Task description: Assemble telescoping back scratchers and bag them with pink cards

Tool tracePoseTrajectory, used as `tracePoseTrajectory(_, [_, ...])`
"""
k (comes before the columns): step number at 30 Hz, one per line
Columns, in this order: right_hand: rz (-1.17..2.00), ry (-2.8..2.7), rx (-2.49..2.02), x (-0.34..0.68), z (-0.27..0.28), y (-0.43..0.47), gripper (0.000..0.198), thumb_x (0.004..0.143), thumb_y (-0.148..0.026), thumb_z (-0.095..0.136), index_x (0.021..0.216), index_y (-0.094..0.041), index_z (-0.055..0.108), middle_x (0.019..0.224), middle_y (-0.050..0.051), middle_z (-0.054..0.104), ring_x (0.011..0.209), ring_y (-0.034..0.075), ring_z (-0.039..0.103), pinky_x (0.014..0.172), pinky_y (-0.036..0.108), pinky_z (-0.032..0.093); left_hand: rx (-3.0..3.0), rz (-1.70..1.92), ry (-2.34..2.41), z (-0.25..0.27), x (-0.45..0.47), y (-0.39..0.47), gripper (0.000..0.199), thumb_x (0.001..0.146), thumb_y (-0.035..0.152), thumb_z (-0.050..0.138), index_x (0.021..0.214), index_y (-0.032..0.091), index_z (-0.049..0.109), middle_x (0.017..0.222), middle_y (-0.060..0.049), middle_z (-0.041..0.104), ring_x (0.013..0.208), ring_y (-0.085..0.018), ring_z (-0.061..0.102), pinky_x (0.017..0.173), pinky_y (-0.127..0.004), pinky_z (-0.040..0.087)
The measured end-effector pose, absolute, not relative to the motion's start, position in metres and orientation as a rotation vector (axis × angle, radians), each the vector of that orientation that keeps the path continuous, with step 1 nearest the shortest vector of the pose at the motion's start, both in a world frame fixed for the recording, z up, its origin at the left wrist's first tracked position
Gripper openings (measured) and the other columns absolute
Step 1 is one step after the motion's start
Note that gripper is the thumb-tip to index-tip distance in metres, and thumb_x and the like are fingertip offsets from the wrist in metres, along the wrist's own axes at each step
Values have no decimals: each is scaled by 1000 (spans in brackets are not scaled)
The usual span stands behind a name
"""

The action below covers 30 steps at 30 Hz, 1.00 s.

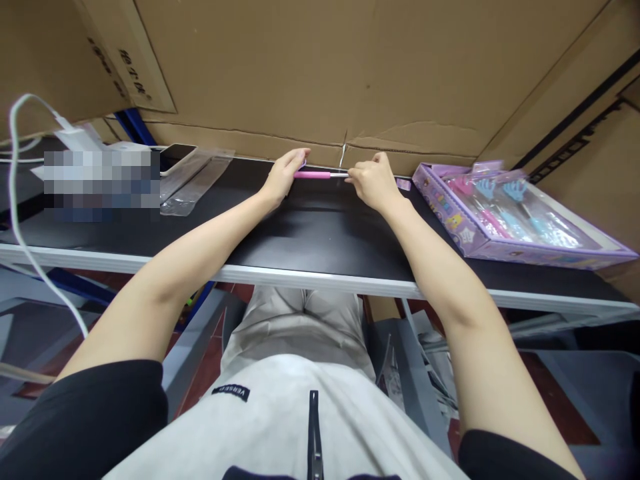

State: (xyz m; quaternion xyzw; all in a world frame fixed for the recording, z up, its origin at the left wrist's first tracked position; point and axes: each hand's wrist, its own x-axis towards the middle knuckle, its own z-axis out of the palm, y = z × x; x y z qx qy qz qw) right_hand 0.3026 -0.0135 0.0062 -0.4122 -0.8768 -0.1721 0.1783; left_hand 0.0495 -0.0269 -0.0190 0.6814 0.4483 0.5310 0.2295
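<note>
Between my hands, level above the black tabletop [320,237], runs a pink back scratcher [314,175] with a thin silver metal shaft. My left hand [286,175] is closed around its pink end, and a small purple bit shows by the fingertips. Pinched in the fingers of my right hand [373,179] is the silver end; whatever head it has is hidden there. Just right of that hand lies a small purple tag [403,184]. A purple open-topped display box [480,250] at the right holds several wrapped blue and pink claw-headed pieces.
Clear plastic sleeves [193,183] and a dark phone-like slab [179,155] lie left of my hands. A white cable [16,180] hangs over the left edge beside a blurred-out patch. Cardboard walls [300,73] close off the back and sides.
</note>
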Motion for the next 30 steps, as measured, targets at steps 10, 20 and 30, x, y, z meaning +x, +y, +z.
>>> tracePoseTrajectory(10, [-620,-2523,-1259,298,8,-19,38,108,-22,47,111,-14,85,95,13,78,98,30,70,111,58,36,2001,1472,1054,-36,37,-4,54,111,61,47,138,23,74,152,-10,72,152,-33,59,132,-50,41])
tracePoseTrajectory(20, [-641,-2528,-1367,296,0,-11,44,105,-13,44,128,-13,82,115,19,81,118,36,65,112,64,37,2229,1269,952,-67,75,-4,58,90,12,56,147,20,63,158,-13,64,154,-31,57,138,-53,35])
tracePoseTrajectory(30, [-510,-2708,-1479,252,1,-20,50,108,-3,33,133,0,77,137,27,74,136,34,67,115,44,48,2472,748,1229,-54,99,-38,71,93,10,53,163,1,46,168,-27,53,161,-34,49,139,-50,33])
